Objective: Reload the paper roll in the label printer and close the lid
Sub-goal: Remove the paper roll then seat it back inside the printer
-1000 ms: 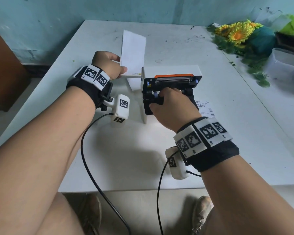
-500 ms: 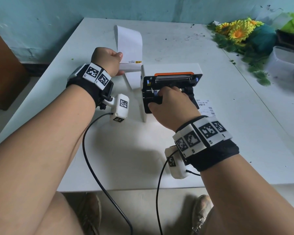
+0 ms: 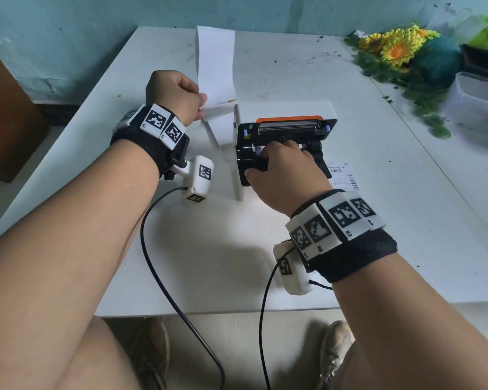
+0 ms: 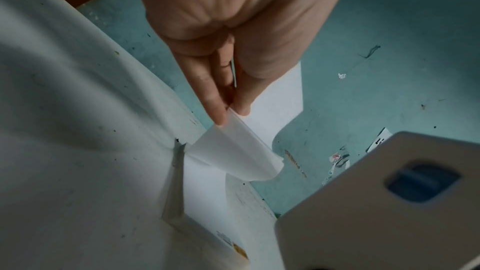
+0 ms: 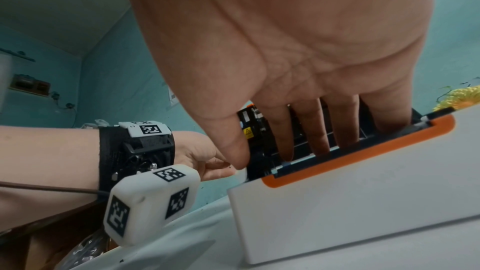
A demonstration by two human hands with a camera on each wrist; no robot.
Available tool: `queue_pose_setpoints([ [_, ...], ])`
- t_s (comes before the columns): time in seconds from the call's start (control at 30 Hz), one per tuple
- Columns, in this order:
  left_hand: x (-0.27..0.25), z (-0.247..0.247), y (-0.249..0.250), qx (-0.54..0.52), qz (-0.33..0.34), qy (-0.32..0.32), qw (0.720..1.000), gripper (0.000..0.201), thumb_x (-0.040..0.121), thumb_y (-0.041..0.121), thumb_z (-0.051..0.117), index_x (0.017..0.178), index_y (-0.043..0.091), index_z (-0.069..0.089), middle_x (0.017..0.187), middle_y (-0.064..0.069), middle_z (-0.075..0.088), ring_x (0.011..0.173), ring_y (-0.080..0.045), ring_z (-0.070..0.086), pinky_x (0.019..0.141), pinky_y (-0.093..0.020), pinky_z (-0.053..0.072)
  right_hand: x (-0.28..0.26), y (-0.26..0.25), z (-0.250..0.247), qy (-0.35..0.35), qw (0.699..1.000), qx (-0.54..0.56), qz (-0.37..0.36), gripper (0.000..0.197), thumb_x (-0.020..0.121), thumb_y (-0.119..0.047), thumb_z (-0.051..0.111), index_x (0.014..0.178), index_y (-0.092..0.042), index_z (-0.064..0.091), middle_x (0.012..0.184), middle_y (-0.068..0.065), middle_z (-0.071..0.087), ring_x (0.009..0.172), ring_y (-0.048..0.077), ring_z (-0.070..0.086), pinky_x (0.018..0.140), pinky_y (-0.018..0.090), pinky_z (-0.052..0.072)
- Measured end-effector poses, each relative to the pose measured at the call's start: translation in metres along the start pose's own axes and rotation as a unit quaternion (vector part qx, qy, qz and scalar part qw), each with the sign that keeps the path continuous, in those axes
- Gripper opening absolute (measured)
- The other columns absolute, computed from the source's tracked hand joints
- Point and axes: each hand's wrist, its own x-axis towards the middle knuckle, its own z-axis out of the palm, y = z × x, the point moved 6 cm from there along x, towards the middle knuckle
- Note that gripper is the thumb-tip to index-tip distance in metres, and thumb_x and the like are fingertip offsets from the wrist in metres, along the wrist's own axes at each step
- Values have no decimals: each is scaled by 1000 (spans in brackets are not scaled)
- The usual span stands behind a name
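Vs 0.5 s ago: the left hand (image 3: pixel 178 94) is sitting slightly further back on the bench (image 3: pixel 214 249), and the paper strip (image 3: pixel 216 63) is standing a bit more upright. The right hand (image 3: pixel 282 175) is staying put in the printer, no visible shift.

The left hand's fingers (image 4: pixel 215 98) are pinching the folded edge of the paper strip, thumb against forefinger, closed tight on it. The strip is rising behind the hand and also trailing down beside the left side of the label printer (image 3: pixel 285 130).

The right hand's fingers (image 5: pixel 317 130) are reaching down, nearly straight and slightly spread, into the open paper bay, tips touching the black interior; the thumb (image 5: pixel 233 147) is pressing the bay's left edge. Cannot tell if they are holding anything inside.

The printer is sitting mid-bench, lid (image 3: pixel 288 109) open and tilted back, orange trim showing. A printed label (image 3: pixel 343 175) is lying flat just right of it.
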Motion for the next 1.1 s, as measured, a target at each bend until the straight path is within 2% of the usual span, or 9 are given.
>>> queue_pose_setpoints([
  [0.2,-8,10,6,46,10,-74,996,23,82,3,70,76,25,71,82,-2,66,73,-24,53,64,-24,42,0,-1,0,-4,1000,2,-2,45,104,-37,60,145,-19,61,149,6,56,140,35,48,111,47,46],
  [0.43,-4,12,9,14,-3,-63,998,19,96,29,78,82,21,69,75,5,64,62,-10,55,65,-20,46,0,-1,0,-5,1000,8,0,47,103,-38,61,147,-20,60,150,6,55,141,34,48,114,48,45],
  [0.6,-5,10,10,-9,-28,-66,997,26,100,18,67,75,18,60,70,-4,60,53,-17,52,48,-20,35,-5,-6,-5,-8,1000,-1,-3,38,102,-38,60,136,-21,64,138,4,63,132,33,58,116,54,46],
  [0.67,-7,12,9,-3,-34,-88,996,20,97,9,68,79,13,59,74,-9,58,54,-19,43,45,-17,28,-8,-16,-13,6,1000,-9,-9,16,100,-37,60,104,-21,65,108,2,69,109,33,64,107,52,52],
  [0.73,-11,12,9,3,-38,-101,994,13,91,3,70,87,12,62,86,-12,57,54,-18,38,44,-16,25,-8,-26,-25,21,999,30,-23,24,99,-35,60,82,-18,62,81,0,66,84,29,64,85,39,55],
  [0.8,-12,12,9,11,-33,-100,994,11,85,5,74,86,13,67,85,-10,57,51,-17,35,44,-16,24,-9,-35,-40,27,994,103,-34,35,99,-31,62,71,-11,57,62,6,57,62,23,55,60,29,41],
  [0.9,-13,16,11,34,-20,-126,991,11,78,17,83,78,18,72,76,-2,62,55,-15,46,51,-19,36,-6,-46,-62,79,974,197,-80,33,97,-26,63,82,3,69,81,25,69,65,19,50,59,31,37],
  [1.03,-16,21,14,56,5,-172,984,16,80,15,84,75,23,71,81,1,67,77,-17,59,73,-29,50,14,-53,-71,119,960,230,-104,22,93,-18,62,78,-4,73,65,8,66,58,13,50,60,28,39],
  [1.1,-17,21,16,48,18,-170,984,22,80,9,83,72,23,69,76,4,66,73,-16,58,74,-29,49,30,-52,-68,98,965,223,-97,27,96,-25,64,107,-5,79,97,13,79,75,13,65,73,30,51],
])
